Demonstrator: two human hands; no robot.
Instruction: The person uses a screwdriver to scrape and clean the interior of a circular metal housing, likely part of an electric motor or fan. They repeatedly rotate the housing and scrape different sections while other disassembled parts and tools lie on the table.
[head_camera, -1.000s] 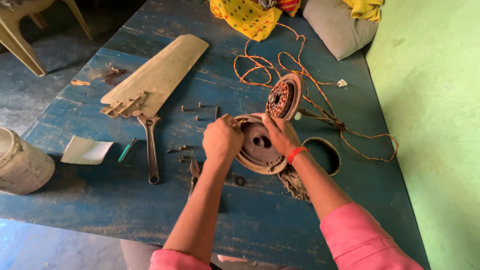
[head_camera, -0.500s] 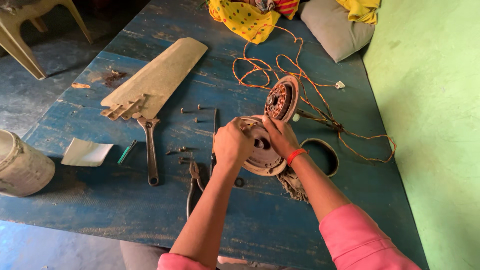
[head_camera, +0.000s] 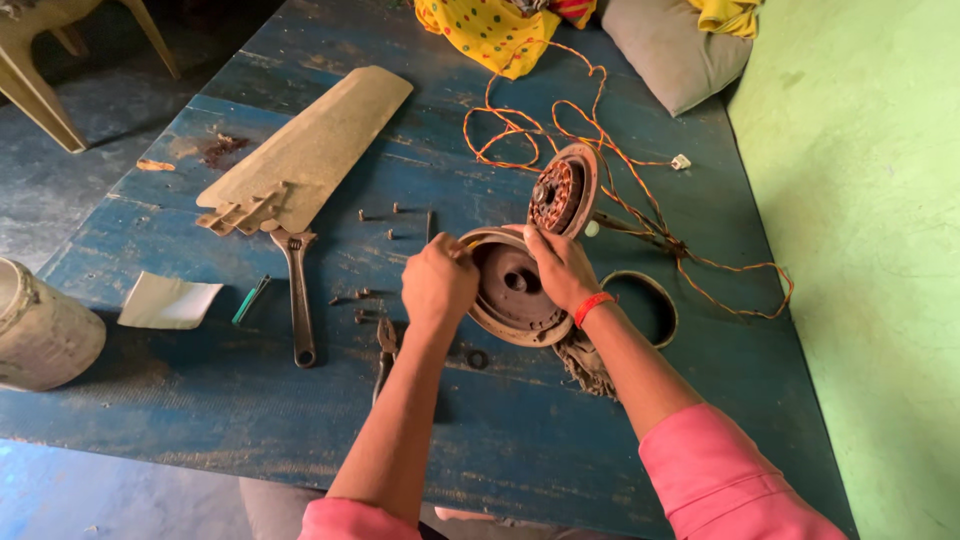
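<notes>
- head view: the left hand is curled shut at the left rim of a round motor cover, fingers closed on a small pale thing at the rim; what that thing is cannot be made out.
- the right hand, with an orange band at the wrist, lies over the cover's upper right edge, fingers bent around the rim and gripping it.
- the cover sits tilted on the blue counter, its hollow side up, near the middle of the view.
- just behind it, touching or nearly so, the stator with copper windings stands on edge; an orange wire trails from it in loops toward the far right.
- a dark ring lies just right of the right wrist.
- left of the hands: loose screws, pliers just beside the left forearm, a wrench, and a fan blade farther back.
- risk, as a judgement: the cover is held only at its rim and tilted; a slip of either hand could drop it onto the stator and bruise the windings or snag the wire.
- the left forearm passes close over the pliers and screws; a sweep of it could scatter the screws off the counter.
</notes>
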